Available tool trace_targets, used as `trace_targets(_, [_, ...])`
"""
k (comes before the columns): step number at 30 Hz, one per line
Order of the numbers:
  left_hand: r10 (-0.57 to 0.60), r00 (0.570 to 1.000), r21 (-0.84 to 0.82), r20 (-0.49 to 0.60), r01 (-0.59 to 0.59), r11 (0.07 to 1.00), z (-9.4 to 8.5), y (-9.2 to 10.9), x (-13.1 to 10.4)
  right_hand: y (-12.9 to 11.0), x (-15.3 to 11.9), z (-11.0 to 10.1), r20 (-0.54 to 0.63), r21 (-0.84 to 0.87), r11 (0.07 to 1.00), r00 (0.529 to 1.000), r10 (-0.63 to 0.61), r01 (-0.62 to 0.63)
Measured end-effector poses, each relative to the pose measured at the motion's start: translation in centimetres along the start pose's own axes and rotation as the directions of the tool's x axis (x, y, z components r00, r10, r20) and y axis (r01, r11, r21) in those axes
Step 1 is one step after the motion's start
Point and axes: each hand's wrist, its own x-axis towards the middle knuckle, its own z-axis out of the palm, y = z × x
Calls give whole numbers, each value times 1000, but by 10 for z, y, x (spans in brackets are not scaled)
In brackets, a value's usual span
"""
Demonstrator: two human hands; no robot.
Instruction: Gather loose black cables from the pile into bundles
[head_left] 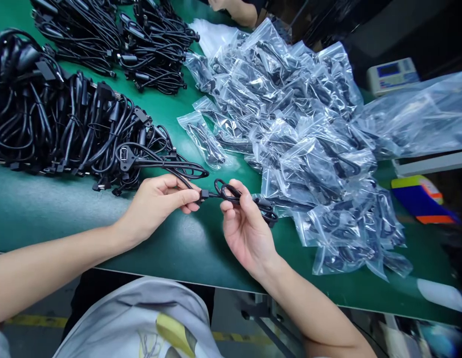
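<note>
1. Thin, black, coiled cable (267, 208) spans both hands, long axis roughly 9-to-4 o'clock.
2. Left hand (156, 201) pinches at black plug (204, 194), 9 o'clock end.
3. Right hand (249, 226) pinches loops toward 4 o'clock; neither nearer.

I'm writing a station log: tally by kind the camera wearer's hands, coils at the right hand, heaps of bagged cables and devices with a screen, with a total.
Hands (left hand, right hand): 2
Cable coil at the right hand: 1
Heap of bagged cables: 1
White device with a screen: 1
Total: 5
</note>
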Motion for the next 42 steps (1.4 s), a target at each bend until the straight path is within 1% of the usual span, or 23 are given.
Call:
trace_targets(6, [1,999,-75,-32,-3,997,1,-4,-1,9,-3,1,-62,-10,998,996,-58,57])
trace_targets(9, [-7,999,-99,-39,4,995,1,-6,0,14,-6,2,-54,-69,990,990,-129,126])
trace_targets(12, [-44,998,-153,-38,38,988,3,-7,1,18,-5,3,-43,-147,963,971,-235,227])
trace_targets(16, [-104,994,-229,-28,95,969,4,-6,1,22,3,5,-66,-224,919,936,-346,324])
trace_targets(19, [-96,995,-244,-32,86,966,5,-3,-1,23,8,8,-79,-266,887,909,-410,377])
trace_targets(23, [-106,994,-280,-27,94,955,5,0,-3,23,8,13,-51,-351,804,848,-528,480])
trace_targets(28, [-156,987,-410,26,153,899,5,0,-4,27,9,13,-20,-449,692,767,-641,566])
trace_targets(31, [-175,984,-459,42,175,871,6,2,-6,29,10,12,-13,-473,656,740,-672,588])
trace_targets(36, [-223,974,-506,39,212,836,7,4,-8,30,7,13,42,-471,621,719,-694,627])
trace_targets(39, [-217,975,-525,47,209,825,8,5,-8,31,6,13,43,-463,628,723,-689,626])
trace_targets(42, [-200,979,-522,39,190,831,9,5,-8,31,7,13,18,-461,654,743,-670,600])
